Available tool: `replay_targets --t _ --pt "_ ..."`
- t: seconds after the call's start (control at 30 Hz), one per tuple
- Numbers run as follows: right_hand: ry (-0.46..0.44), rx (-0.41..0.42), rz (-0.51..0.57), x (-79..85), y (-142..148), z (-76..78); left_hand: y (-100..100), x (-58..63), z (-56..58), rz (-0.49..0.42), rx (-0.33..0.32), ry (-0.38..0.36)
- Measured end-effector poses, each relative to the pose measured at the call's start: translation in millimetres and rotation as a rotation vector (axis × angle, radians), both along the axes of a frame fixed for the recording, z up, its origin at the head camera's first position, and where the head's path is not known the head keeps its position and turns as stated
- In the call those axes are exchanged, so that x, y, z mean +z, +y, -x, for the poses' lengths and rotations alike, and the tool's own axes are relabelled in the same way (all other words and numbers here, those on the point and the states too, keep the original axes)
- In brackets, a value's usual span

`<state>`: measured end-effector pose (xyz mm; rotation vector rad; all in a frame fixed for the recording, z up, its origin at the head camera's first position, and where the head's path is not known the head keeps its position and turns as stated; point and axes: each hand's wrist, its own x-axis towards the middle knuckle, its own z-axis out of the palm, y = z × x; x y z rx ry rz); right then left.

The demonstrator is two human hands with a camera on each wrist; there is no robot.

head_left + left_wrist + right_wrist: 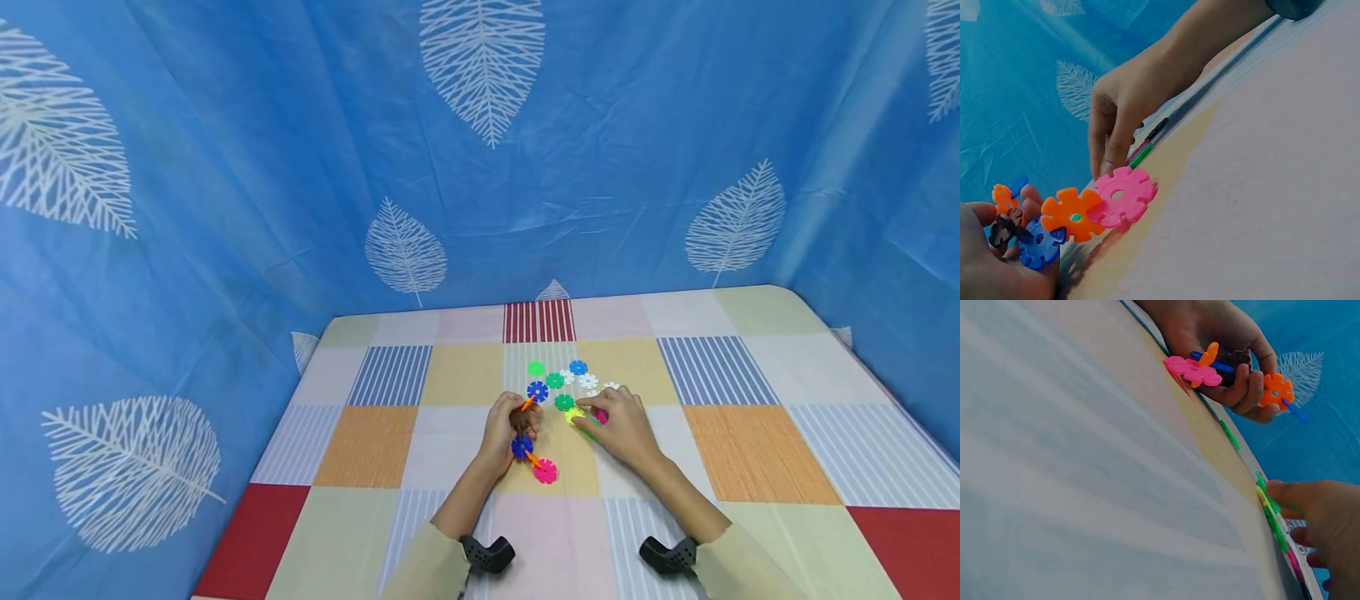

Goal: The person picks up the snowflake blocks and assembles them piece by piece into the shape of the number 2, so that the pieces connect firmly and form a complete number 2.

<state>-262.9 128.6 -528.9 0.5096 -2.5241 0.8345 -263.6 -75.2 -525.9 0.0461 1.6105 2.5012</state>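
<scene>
A chain of interlocking notched discs is in my left hand (498, 435), whose fingers curl round its brown discs (520, 419). A blue disc (537, 391) and an orange disc (1277, 390) stick out at the far end. Toward me hang another blue disc (1039, 244), an orange disc (1072, 214) and a pink disc (1124, 197). Over the loose discs reaches my right hand (621, 423), thumb and forefinger parted around a yellow disc (573, 415). A green disc (564, 402) lies by its forefinger tip; a dark pink disc (600, 415) is partly hidden under the hand.
Beyond the hands lie more loose discs: a light green disc (536, 367), a green disc (554, 381), a blue disc (578, 367) and several white discs (588, 381). They rest on a patchwork tablecloth (465, 433). A blue leaf-print curtain (585, 208) hangs behind the table and at its sides.
</scene>
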Motion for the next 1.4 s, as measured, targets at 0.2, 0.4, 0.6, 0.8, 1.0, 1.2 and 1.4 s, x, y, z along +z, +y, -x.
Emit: replay_targets --t 0.2,0.4,0.6,0.8,1.0,1.2,1.4 --pt "-0.007 0.007 -0.030 -2.7 0.1 -1.0 -0.3 2.6 0.2 0.017 -0.014 -0.008" --pt "-0.058 0.091 0.173 -4.5 -2.7 1.1 1.5 2.5 -1.0 0.063 -0.009 -0.017" --pt "-0.093 0.117 0.421 -3.0 -9.9 0.5 0.7 0.0 -0.5 0.097 -0.029 -0.021" --pt "-0.128 0.183 0.575 14.1 -24.3 -9.9 -0.4 17.7 -8.5 0.153 -0.055 -0.004" --pt "-0.120 0.227 0.602 31.2 -32.1 -20.8 0.1 24.8 -13.2 0.168 -0.066 0.007" --pt "-0.054 0.226 0.583 8.8 -28.1 -7.6 -0.2 26.1 -14.0 0.174 -0.071 0.009" --pt "0.088 0.209 0.441 0.4 -25.4 -1.4 -0.7 27.0 -14.3 0.185 -0.113 0.031"
